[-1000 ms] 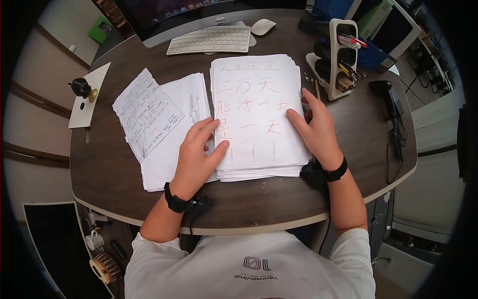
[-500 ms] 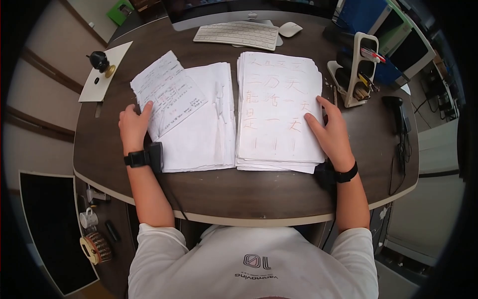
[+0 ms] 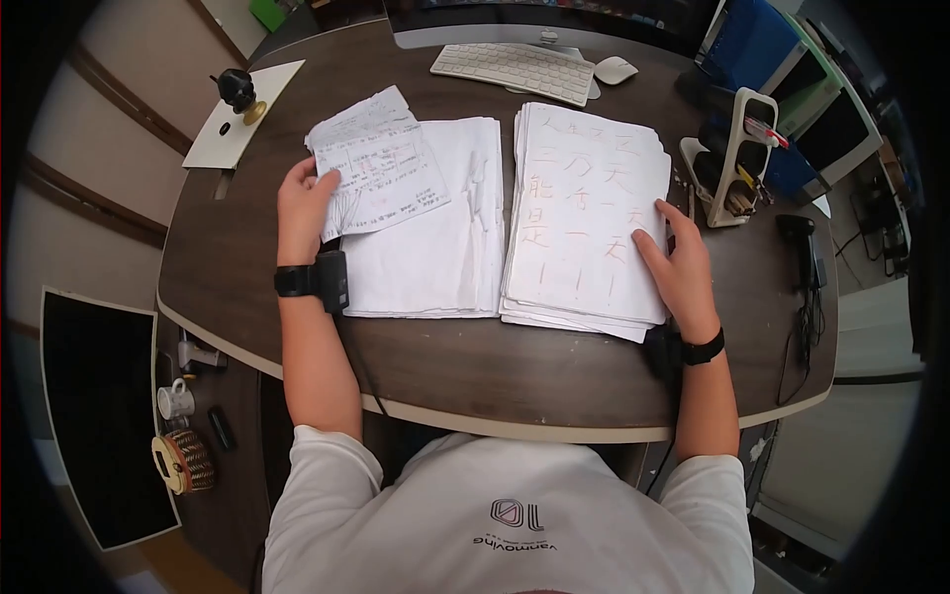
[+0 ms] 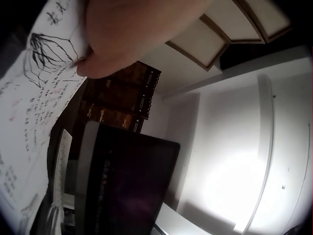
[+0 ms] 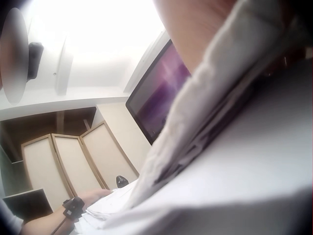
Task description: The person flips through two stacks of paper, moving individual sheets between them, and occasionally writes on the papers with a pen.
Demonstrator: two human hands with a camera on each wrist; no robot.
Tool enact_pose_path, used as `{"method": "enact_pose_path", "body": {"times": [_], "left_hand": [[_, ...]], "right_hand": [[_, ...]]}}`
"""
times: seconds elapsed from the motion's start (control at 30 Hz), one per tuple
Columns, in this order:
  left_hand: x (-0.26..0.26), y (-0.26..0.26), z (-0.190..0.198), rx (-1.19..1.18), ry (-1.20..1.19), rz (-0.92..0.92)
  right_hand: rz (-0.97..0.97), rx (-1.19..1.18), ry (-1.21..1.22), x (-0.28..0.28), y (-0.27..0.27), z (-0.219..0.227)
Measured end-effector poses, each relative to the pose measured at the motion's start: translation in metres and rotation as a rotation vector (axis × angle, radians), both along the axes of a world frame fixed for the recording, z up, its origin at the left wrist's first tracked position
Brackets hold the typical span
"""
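Observation:
My left hand [image 3: 303, 203] pinches the left edge of a handwritten sheet of paper [image 3: 381, 168], thumb on top; the sheet is creased and partly raised over the left paper stack [image 3: 416, 267]. The left wrist view shows the thumb against the same written sheet [image 4: 34, 98], near a dark ink drawing. My right hand [image 3: 683, 272] rests at the right edge of another paper stack [image 3: 584, 257], which bears large red handwritten characters. Its thumb lies on the top page and its index finger is near the edge; the other fingers are mostly hidden.
A keyboard [image 3: 515, 71] and mouse [image 3: 616, 70] stand beyond the papers, below a monitor [image 3: 554, 18]. A pen holder [image 3: 742, 158] and a handheld scanner [image 3: 800, 252] are to the right. At the far left, a small dark object [image 3: 237, 91] stands on a white board [image 3: 203, 148].
My left hand has left the red-character stack, moved left and taken the handwritten sheet's edge, lifting it. The right hand stays at its stack. The head view has shifted.

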State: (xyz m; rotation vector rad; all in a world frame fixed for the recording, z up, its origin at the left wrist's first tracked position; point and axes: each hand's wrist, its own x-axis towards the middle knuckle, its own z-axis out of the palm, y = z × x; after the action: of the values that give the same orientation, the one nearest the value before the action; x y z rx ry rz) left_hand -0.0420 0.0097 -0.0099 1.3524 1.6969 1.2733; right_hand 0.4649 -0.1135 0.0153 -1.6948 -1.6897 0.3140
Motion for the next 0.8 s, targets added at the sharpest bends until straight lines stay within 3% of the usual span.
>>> {"method": "enact_pose_path", "body": {"times": [0.03,0.07,0.13,0.2,0.27,0.33,0.37,0.4,0.47,0.53,0.57,0.6,0.67,0.7,0.8], "left_hand": [[0.002,0.002,0.002,0.088,-0.377,-0.081],[0.012,-0.002,0.015,0.08,-0.368,-0.088],[0.033,-0.017,0.042,0.218,-0.679,-0.274],[0.052,-0.038,0.051,0.256,-0.731,-0.31],[0.067,-0.06,0.057,0.154,-1.086,-0.694],[0.107,-0.076,0.05,0.227,-1.371,-0.984],[0.144,-0.098,0.096,0.202,-1.333,-0.94],[0.153,-0.091,0.092,0.188,-1.33,-0.969],[0.166,-0.082,0.077,-0.063,-0.746,-0.604],[0.198,-0.076,0.069,-0.185,-0.465,-0.664],[0.208,-0.069,0.05,-0.183,-0.315,-0.606],[0.21,-0.069,0.036,-0.19,-0.314,-0.612],[0.219,-0.072,0.032,-0.038,-0.023,-0.5],[0.224,-0.071,0.033,-0.014,-0.141,-0.506],[0.232,-0.074,0.047,-0.041,-0.106,-0.479]], "right_hand": [[0.007,0.013,-0.016,0.0,-0.001,-0.002],[-0.001,0.007,-0.007,0.001,-0.002,-0.004],[0.013,0.019,-0.042,0.002,0.001,-0.006],[0.018,0.025,-0.023,0.0,0.0,-0.004],[-0.011,0.037,-0.002,0.001,-0.001,-0.004],[0.01,0.041,-0.037,0.003,-0.001,-0.005],[0.008,0.084,-0.081,0.003,0.0,-0.008],[-0.02,0.092,-0.077,0.008,0.003,-0.016],[0.085,0.094,-0.001,0.01,0.007,-0.018],[0.011,0.038,-0.026,0.004,-0.002,-0.006],[0.011,0.029,-0.033,0.004,-0.003,-0.005],[0.012,0.019,-0.039,0.004,-0.003,-0.004],[0.017,0.024,-0.033,0.007,-0.002,-0.009],[0.028,0.035,-0.029,0.008,-0.002,-0.011],[0.025,0.048,-0.047,0.011,-0.002,-0.018]]}}
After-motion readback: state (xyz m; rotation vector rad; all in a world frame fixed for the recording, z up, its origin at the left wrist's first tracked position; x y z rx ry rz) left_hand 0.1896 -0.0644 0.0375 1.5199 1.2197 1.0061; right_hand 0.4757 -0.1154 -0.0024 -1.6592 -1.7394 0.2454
